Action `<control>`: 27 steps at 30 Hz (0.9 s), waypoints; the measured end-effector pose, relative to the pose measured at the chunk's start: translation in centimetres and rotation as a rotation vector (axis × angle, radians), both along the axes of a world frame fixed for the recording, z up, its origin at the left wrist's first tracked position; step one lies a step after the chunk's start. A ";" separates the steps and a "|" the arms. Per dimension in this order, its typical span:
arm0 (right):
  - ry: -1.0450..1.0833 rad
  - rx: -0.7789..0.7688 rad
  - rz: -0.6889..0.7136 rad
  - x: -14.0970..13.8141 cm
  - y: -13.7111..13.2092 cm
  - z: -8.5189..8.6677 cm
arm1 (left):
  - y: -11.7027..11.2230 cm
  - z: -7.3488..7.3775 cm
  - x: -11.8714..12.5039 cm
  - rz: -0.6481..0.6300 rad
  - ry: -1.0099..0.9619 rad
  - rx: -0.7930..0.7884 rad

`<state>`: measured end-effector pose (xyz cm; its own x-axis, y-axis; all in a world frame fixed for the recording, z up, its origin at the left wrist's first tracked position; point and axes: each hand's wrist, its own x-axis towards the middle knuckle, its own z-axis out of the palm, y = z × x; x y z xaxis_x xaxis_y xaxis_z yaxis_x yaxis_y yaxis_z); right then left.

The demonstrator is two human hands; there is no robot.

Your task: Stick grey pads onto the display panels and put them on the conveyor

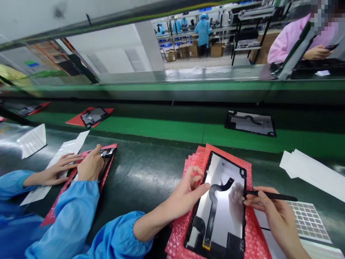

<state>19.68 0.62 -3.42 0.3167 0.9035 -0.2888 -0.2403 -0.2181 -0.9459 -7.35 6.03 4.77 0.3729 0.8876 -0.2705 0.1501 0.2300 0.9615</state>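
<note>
A tablet screen panel (229, 223) lies back side up on a stack of red bubble-wrap bags (249, 176), with a black flex cable (212, 208) curving along its silvery back. My left hand (183, 198) grips the panel's left edge, thumb on top and fingers curled at the side. In my right hand (280, 216) is a pair of black tweezers (281, 196), held between thumb and fingers. Their tip is at the panel's right edge; whether it touches is unclear.
A sheet of square labels (309, 219) and white paper strips (318, 176) lie to the right. Beyond the bench, a green conveyor belt (167, 131) carries another panel (250, 123). At left, a co-worker's hands (90, 163) work over a panel on red bubble wrap.
</note>
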 end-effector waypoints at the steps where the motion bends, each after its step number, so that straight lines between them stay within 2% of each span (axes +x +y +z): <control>1: 0.019 0.004 -0.012 0.1 0.1 0.0 | 0.4 -0.2 0.4 0.006 -0.037 -0.013; 8: 0.013 0.097 -0.080 -0.1 0.4 0.7 | 4.5 -1.0 1.7 0.052 -0.140 -0.029; 14: 0.015 0.135 -0.061 -0.4 0.7 0.7 | 5.1 -0.6 2.7 -0.035 -0.140 -0.088; 16: -0.005 0.187 -0.084 -0.4 0.6 0.7 | 5.3 -0.5 2.7 -0.016 -0.138 -0.074; 18: -0.037 0.284 -0.133 -0.5 0.5 0.7 | 6.5 -0.5 2.2 0.049 -0.133 -0.046; 21: -0.110 0.414 -0.124 -0.5 0.4 0.5 | 10.7 -0.4 0.5 0.179 -0.098 0.007; 27: -0.584 0.559 0.139 -0.8 0.2 -0.3 | 22.6 0.5 -4.2 0.359 0.159 0.035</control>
